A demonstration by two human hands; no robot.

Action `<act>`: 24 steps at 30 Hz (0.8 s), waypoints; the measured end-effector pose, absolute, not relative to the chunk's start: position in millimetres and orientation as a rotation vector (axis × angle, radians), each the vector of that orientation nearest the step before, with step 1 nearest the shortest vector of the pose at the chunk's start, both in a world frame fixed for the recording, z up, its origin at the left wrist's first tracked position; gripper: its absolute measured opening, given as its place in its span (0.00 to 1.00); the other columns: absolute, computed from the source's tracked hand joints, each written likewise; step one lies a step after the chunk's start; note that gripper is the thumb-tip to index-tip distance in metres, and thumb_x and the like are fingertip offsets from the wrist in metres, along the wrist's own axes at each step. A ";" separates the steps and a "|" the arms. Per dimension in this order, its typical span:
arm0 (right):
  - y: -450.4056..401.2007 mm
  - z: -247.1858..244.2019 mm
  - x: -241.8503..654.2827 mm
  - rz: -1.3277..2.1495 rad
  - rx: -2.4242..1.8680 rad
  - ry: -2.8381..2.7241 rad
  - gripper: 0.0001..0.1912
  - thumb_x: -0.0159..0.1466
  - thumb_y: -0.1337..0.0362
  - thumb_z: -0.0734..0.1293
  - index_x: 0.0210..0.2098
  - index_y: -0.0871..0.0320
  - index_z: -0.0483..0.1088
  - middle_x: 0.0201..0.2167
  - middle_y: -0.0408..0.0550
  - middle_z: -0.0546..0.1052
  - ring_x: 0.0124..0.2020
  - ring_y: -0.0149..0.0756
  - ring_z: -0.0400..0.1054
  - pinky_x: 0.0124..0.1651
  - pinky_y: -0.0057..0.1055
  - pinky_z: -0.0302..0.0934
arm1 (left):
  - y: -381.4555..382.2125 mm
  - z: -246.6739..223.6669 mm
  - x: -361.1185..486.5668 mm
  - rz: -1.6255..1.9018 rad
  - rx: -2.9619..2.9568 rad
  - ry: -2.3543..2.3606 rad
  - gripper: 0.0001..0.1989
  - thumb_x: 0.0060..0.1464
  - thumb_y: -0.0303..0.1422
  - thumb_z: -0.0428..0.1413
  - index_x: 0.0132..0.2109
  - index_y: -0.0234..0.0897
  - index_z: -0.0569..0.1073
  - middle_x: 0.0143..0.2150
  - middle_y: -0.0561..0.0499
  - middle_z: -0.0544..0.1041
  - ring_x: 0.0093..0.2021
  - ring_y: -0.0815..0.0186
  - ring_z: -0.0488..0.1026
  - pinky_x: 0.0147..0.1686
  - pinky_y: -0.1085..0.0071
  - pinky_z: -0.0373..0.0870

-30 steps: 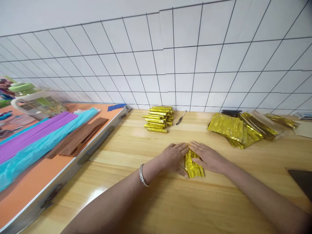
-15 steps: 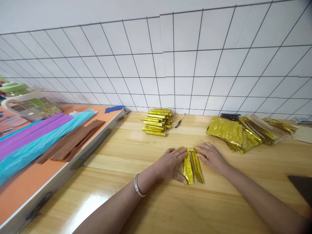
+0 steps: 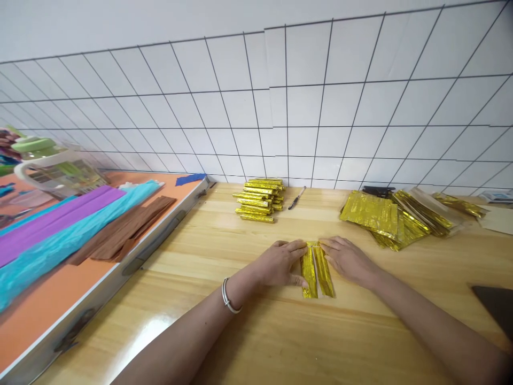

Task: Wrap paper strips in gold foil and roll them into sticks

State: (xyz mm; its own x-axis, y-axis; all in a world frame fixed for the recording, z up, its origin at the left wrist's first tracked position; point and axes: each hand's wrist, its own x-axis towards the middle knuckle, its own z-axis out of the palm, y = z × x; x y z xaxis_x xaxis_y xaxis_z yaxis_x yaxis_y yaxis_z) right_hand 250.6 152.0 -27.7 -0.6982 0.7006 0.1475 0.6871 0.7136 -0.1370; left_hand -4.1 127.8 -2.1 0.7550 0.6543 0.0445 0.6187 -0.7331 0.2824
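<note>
A flat piece of gold foil packaging (image 3: 324,272) lies on the wooden table in two strips with a narrow pale gap between them. My left hand (image 3: 280,264) rests at its left side, fingertips on the top left corner and thumb near the lower left edge. On the top right corner lie the fingertips of my right hand (image 3: 348,259). Both hands press the foil down with fingers fairly flat, not wrapped round it. Beyond them, near the wall, gold foil rolls (image 3: 260,200) are stacked. Flat gold foil packets (image 3: 371,216) are piled to the right.
A pen (image 3: 296,198) lies near the wall. On the left, an orange board (image 3: 160,214) with a raised edge bears purple, turquoise and brown crepe paper (image 3: 120,235) and a clear container with a green-lidded bottle. A dark flat object (image 3: 495,305) sits at the right.
My left thumb has moved up a little along the foil's left edge. The fingertips of both hands have shifted slightly on the foil's top edge, and the view has moved slightly.
</note>
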 end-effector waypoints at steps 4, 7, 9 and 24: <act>147.6 -33.6 254.2 0.161 -1.127 -2.712 0.24 0.64 0.62 0.54 0.58 0.61 0.59 0.58 0.53 0.63 0.58 0.43 0.53 0.58 0.43 0.51 | 123.2 -9.3 -5.7 0.222 2.709 1.064 0.41 0.50 0.59 0.43 0.63 0.39 0.50 0.64 0.43 0.53 0.64 0.57 0.48 0.59 0.61 0.47; 146.3 -33.0 253.8 0.176 -1.138 -2.703 0.24 0.64 0.60 0.54 0.58 0.61 0.59 0.58 0.53 0.62 0.59 0.43 0.52 0.59 0.43 0.50 | 120.2 -13.9 -5.0 0.229 2.723 1.088 0.43 0.48 0.60 0.44 0.64 0.38 0.50 0.65 0.43 0.52 0.65 0.57 0.47 0.60 0.59 0.46; 146.3 -29.6 252.4 0.187 -1.144 -2.700 0.24 0.64 0.58 0.54 0.57 0.61 0.60 0.58 0.54 0.63 0.58 0.43 0.53 0.59 0.43 0.50 | 119.9 -14.1 -4.3 0.230 2.728 1.084 0.43 0.48 0.60 0.44 0.63 0.39 0.51 0.65 0.44 0.53 0.65 0.58 0.47 0.60 0.60 0.46; 132.6 -32.7 261.5 0.277 -1.126 -2.754 0.42 0.58 0.43 0.57 0.64 0.59 0.43 0.65 0.56 0.48 0.63 0.47 0.43 0.62 0.48 0.42 | 118.2 -18.1 -6.4 0.348 2.745 1.140 0.42 0.45 0.61 0.48 0.61 0.39 0.56 0.60 0.43 0.61 0.61 0.57 0.55 0.58 0.61 0.50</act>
State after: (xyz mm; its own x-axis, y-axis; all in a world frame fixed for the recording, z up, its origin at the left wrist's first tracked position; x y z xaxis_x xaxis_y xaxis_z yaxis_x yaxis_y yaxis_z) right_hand 261.5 132.6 -32.7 -0.7059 0.7048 0.0713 0.6765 0.7005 -0.2271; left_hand -6.4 118.2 -18.1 0.6842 0.7124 0.1558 0.6779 -0.7001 0.2243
